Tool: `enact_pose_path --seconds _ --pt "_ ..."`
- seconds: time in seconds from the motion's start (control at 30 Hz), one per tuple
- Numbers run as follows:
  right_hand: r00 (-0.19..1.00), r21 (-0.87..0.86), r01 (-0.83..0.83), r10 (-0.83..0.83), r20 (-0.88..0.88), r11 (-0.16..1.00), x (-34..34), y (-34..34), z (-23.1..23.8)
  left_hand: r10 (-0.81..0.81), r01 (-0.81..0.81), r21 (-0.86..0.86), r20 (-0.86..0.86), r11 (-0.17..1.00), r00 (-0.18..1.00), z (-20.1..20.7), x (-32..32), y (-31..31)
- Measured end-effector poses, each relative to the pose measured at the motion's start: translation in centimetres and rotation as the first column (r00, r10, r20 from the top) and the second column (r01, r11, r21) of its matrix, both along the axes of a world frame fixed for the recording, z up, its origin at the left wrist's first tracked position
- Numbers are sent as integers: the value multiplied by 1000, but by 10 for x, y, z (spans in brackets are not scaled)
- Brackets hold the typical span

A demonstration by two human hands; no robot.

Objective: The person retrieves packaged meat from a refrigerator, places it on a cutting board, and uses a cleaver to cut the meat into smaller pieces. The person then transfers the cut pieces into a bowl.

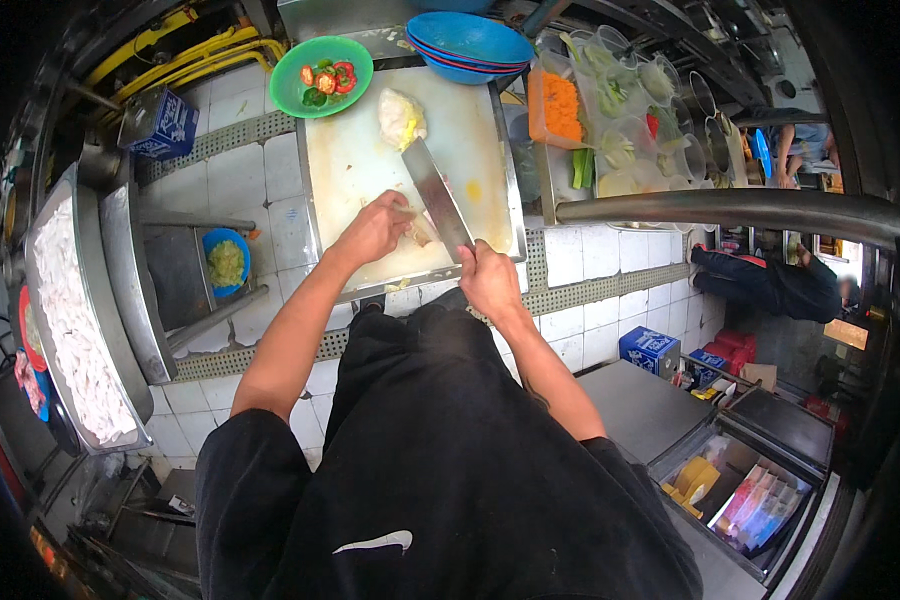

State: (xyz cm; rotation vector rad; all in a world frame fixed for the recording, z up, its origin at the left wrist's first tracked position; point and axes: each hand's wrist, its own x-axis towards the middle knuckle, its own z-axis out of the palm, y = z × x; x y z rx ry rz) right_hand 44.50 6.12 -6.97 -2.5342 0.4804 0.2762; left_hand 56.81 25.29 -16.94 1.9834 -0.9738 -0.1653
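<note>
My right hand (490, 283) is closed round the handle of a cleaver (436, 192). Its broad blade points away and to the left over a white cutting board (342, 155). Curled fingers of my left hand (372, 233) hold a small piece of pale meat (422, 232) just left of the blade, near the board's front edge. Its exact outline is partly covered by those fingers. Beyond the blade tip lies a larger pale lump of raw meat with yellow fat (401, 118).
A green bowl (288, 85) with cut red peppers overlaps the board's far left corner. Stacked blue bowls (475, 38) stand far right, beside a tub of shredded orange vegetable (560, 108). A metal tray (120, 385) of pale strips is at left. Another person (770, 280) is at right.
</note>
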Motion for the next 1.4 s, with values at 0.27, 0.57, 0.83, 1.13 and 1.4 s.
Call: enact_pose_path --seconds 0.27,0.57,0.83,1.13,1.4 --pt "994 -58 -111 110 -22 992 10 14 2 200 -181 100 -217 978 955 -3 -10 3" --pt "973 -70 -222 217 -74 973 21 23 -16 162 -162 25 8 987 987 -15 -11 1" --pt "935 -75 -343 333 -126 936 18 14 -24 157 -159 11 105 987 982 -21 -13 4" --pt "951 -103 -309 303 -67 946 27 25 -46 64 -68 34 110 997 992 -27 -5 6" --pt "980 68 -183 177 90 981 26 -3 -33 135 -135 11 -54 991 989 -15 -7 5"
